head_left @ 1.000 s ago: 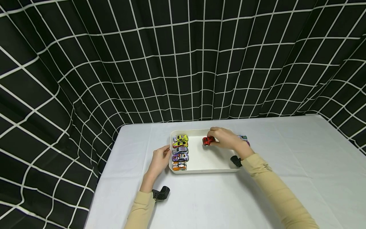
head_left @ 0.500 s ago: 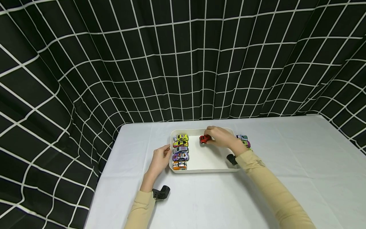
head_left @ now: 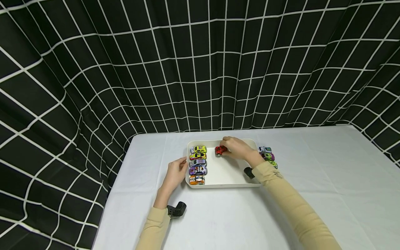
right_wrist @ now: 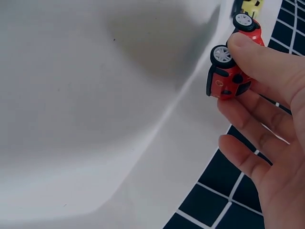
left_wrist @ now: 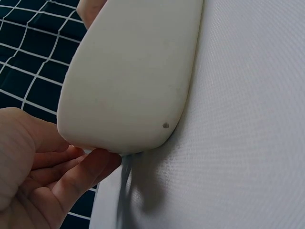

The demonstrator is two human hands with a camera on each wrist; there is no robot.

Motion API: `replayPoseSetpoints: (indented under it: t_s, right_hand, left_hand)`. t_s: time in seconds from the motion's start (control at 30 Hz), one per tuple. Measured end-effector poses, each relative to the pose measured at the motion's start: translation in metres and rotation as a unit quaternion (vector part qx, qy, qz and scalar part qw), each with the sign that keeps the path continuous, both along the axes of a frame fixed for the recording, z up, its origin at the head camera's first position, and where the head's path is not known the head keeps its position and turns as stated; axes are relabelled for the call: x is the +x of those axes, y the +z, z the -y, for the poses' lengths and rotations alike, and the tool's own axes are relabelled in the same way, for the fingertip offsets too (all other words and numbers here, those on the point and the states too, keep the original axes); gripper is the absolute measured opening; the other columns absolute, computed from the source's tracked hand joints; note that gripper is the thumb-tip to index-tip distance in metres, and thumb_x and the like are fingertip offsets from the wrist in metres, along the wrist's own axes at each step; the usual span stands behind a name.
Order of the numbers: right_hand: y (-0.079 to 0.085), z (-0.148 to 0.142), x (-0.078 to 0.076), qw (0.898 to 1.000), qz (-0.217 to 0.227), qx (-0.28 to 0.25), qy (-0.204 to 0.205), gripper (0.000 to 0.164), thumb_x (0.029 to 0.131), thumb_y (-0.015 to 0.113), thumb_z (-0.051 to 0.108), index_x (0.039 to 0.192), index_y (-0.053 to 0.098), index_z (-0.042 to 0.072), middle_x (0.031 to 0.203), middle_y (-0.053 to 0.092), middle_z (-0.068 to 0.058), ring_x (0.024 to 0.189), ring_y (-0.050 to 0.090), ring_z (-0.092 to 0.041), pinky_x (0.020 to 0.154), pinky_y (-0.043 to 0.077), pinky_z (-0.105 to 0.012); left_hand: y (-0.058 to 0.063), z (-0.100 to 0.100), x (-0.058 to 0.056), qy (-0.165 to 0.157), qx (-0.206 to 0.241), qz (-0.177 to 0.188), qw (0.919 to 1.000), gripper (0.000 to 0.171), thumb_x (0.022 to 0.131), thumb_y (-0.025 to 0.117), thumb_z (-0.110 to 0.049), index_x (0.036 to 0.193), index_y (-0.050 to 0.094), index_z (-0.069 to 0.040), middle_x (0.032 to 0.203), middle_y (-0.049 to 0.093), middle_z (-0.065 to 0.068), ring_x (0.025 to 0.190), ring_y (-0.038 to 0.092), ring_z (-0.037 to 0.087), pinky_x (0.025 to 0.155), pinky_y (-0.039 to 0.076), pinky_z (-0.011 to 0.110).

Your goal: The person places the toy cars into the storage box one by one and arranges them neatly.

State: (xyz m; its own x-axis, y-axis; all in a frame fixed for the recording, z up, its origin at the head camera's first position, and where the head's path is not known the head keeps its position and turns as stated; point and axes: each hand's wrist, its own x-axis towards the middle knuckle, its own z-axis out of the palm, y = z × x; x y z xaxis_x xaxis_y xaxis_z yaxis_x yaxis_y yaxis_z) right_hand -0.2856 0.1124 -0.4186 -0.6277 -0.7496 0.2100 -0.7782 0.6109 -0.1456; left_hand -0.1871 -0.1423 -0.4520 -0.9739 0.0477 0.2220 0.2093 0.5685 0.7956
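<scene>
A white tray (head_left: 228,185) lies on the table with a column of several small toy cars (head_left: 198,162) along its left end. My left hand (head_left: 175,173) is at the tray's left wall; in the left wrist view the thumb (left_wrist: 102,162) lies against the outside of the wall and the fingers are at its edge. Over the far part of the tray my right hand (head_left: 239,148) pinches a red toy car (head_left: 220,150) between thumb and fingers. The right wrist view shows this red car tilted, its white-spoked wheels facing the camera, close to the tray's far wall.
Several more toy cars (head_left: 268,157) stand on the white tablecloth (head_left: 328,180) just right of the tray, partly behind the right forearm. A black curtain with a white grid (head_left: 212,69) hangs behind the table. Each wrist wears a black camera mount (head_left: 177,210).
My right hand has carried the red car leftward across the tray, toward the column of cars. More of the cars at the right now show. My left hand keeps its place.
</scene>
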Motion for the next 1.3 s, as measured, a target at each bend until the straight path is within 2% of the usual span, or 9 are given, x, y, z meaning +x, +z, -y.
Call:
replayPoseSetpoints:
  t_s: [0.53,0.73,1.0,1.3]
  right_hand:
    - [-0.005,0.013,-0.005,0.999,-0.040,0.008,-0.022,0.023,0.073,0.078,0.012,0.090,0.067,0.001,0.083,0.061,-0.008,0.074,0.057,-0.020,0.069,0.050,-0.035]
    - [-0.007,0.016,-0.005,0.998,-0.050,0.016,-0.035,0.025,0.074,0.078,0.013,0.093,0.068,0.001,0.084,0.061,-0.008,0.076,0.058,-0.022,0.072,0.050,-0.036]
    - [-0.009,0.018,-0.006,0.997,-0.054,0.023,-0.045,0.022,0.074,0.078,0.014,0.088,0.067,0.002,0.079,0.060,-0.007,0.070,0.056,-0.021,0.070,0.049,-0.037]
    - [-0.015,0.020,-0.005,0.997,-0.065,0.023,-0.040,0.023,0.073,0.078,0.012,0.090,0.067,0.000,0.078,0.057,-0.007,0.071,0.056,-0.022,0.069,0.049,-0.036]
  left_hand:
    - [0.001,-0.001,0.000,-0.007,0.004,-0.003,1.0000,0.029,0.090,0.054,0.000,0.117,0.056,0.013,0.099,0.065,0.024,0.088,0.065,0.030,0.077,0.055,0.035]
    - [0.001,0.000,0.000,-0.008,0.003,-0.006,1.0000,0.029,0.090,0.054,0.000,0.116,0.057,0.013,0.099,0.065,0.024,0.086,0.065,0.030,0.076,0.055,0.034]
    - [0.001,0.000,0.000,-0.008,0.004,-0.007,0.9999,0.029,0.090,0.054,0.000,0.116,0.057,0.013,0.100,0.065,0.025,0.087,0.065,0.031,0.077,0.055,0.036]
    - [0.000,0.001,0.000,-0.009,0.007,-0.009,0.9999,0.029,0.090,0.054,0.000,0.116,0.057,0.012,0.100,0.065,0.024,0.088,0.065,0.031,0.078,0.054,0.037]
